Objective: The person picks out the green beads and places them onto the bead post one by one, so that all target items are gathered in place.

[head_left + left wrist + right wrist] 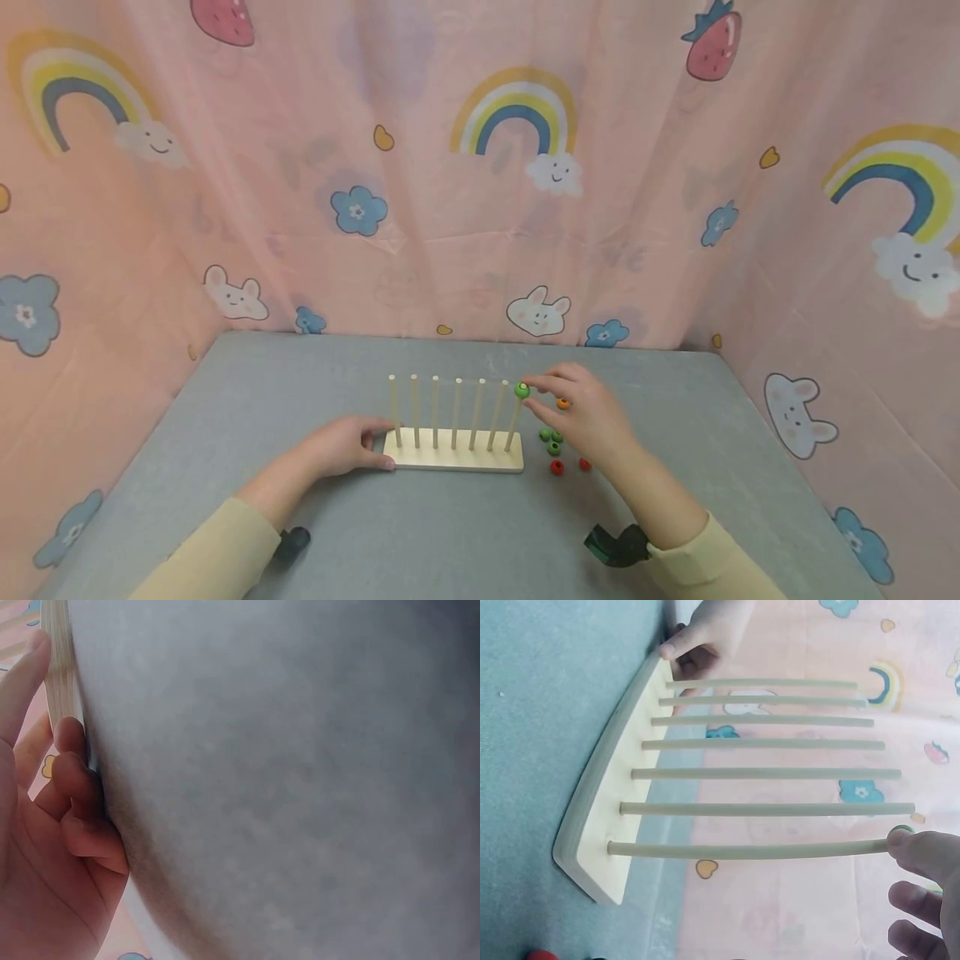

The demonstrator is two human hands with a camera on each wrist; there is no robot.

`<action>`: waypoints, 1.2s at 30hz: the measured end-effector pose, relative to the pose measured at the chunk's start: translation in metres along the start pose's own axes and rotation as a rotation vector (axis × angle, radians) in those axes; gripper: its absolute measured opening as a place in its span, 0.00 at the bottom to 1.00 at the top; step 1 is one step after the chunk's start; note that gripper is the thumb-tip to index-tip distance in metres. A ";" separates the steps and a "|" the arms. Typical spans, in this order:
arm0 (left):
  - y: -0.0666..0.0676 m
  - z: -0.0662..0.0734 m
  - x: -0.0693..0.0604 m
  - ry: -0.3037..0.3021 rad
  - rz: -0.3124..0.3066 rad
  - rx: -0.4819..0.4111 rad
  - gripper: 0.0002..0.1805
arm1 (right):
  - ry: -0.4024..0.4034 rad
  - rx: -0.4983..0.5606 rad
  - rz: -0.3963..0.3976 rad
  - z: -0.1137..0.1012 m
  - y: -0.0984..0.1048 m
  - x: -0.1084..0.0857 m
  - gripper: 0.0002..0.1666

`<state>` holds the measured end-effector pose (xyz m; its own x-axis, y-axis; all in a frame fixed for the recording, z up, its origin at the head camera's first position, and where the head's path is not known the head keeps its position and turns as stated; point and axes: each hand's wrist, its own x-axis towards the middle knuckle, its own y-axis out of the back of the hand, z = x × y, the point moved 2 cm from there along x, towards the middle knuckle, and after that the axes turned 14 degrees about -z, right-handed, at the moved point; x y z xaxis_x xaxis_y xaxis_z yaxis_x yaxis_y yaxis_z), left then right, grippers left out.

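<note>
1. Right hand (588,417): thumb and forefinger pinched on a green bead (522,391), held at the tip of the rightmost peg (513,427). A fingertip grip at the sides would leave the hole in line with the peg (my reading).
2. The seven-peg rack (453,461) sits flat on the table, its pegs upright. No beads show on the other six pegs.
3. Left hand (341,447): clamped on the rack's left end, thumb at the front edge, a finger at the back. Presumably this steadies the base against a push from the far end.
4. Loose beads lie just beside the rack's right end: three green beads (553,448), two red beads (557,467) and an orange bead (563,403). Likely placed there for short reaches by the right hand.
5. Farther out: grey table (420,542), then a pink printed curtain (420,283).
6. Hard to make out: how far the bead is over the peg tip. In the right wrist view the thumb covers all but a green sliver. One red bead is partly behind the right forearm; more beads could be hidden there. The left wrist view catches only a strip of the rack, cut off at the top.
</note>
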<state>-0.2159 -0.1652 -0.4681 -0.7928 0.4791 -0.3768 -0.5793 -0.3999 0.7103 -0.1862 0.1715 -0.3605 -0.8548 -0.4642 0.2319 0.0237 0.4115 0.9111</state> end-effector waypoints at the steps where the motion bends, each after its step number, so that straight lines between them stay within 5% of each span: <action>1: 0.000 0.000 0.000 0.000 0.000 0.000 0.35 | -0.004 0.016 -0.005 0.000 -0.001 0.000 0.16; 16: -0.002 -0.001 0.000 0.012 0.003 -0.001 0.35 | -0.099 0.299 -0.099 0.013 -0.018 -0.001 0.11; 36: -0.002 -0.001 0.001 0.019 -0.004 0.009 0.35 | -0.223 0.293 -0.268 0.025 -0.045 -0.002 0.07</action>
<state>-0.2159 -0.1645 -0.4706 -0.7941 0.4655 -0.3908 -0.5806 -0.3908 0.7143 -0.1986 0.1734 -0.4104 -0.9025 -0.4172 -0.1073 -0.3337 0.5195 0.7866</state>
